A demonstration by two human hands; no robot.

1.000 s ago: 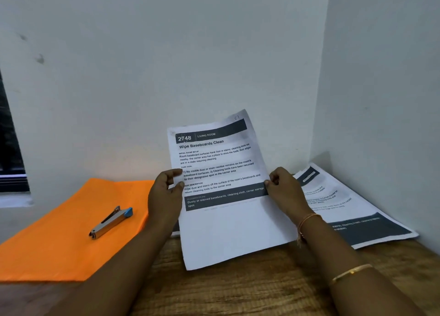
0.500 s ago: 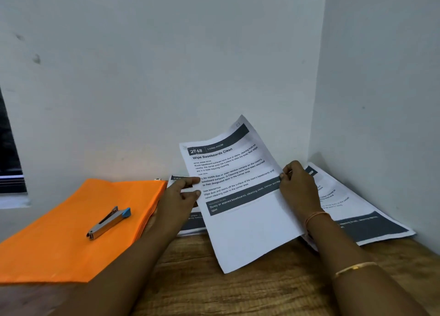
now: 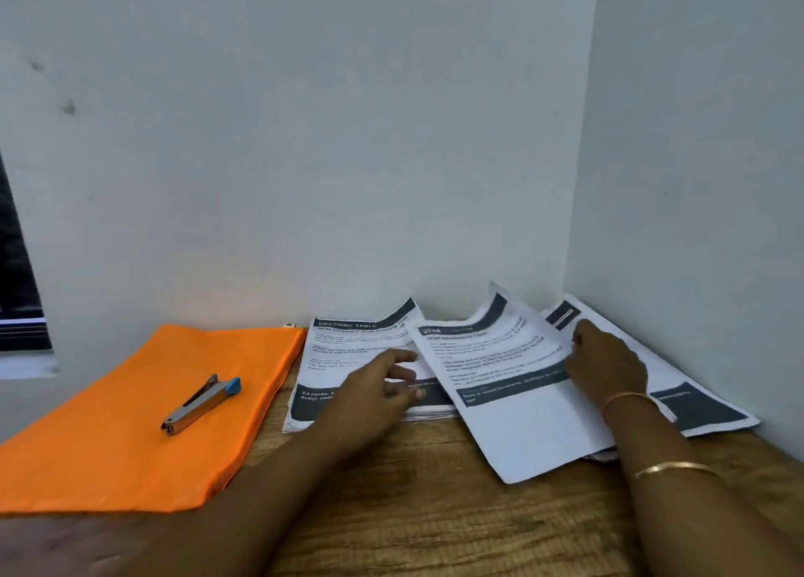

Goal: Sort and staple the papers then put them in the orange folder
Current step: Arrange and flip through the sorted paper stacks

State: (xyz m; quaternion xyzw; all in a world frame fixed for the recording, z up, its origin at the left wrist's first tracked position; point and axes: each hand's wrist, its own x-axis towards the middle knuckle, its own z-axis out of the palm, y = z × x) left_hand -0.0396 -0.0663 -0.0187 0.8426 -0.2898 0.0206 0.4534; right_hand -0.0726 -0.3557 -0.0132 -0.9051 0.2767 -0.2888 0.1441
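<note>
Office-type desk [image 3: 435, 515] w/ printed papers [image 3: 348, 350], stapler [image 3: 200, 402] & orange folder [image 3: 108, 454].

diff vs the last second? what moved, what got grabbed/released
The Wipe Baseboards sheet came down and rightward, from held up to nearly flat, partly over the right pile. The left hand let go and hovers open over the left stack; the right hand still pinches its edge. The stapler and orange folder stayed put.

bare forearms [image 3: 269, 494], thin gold bangle [image 3: 625, 398] at right wrist, second gold bangle [image 3: 674, 467] higher
</note>
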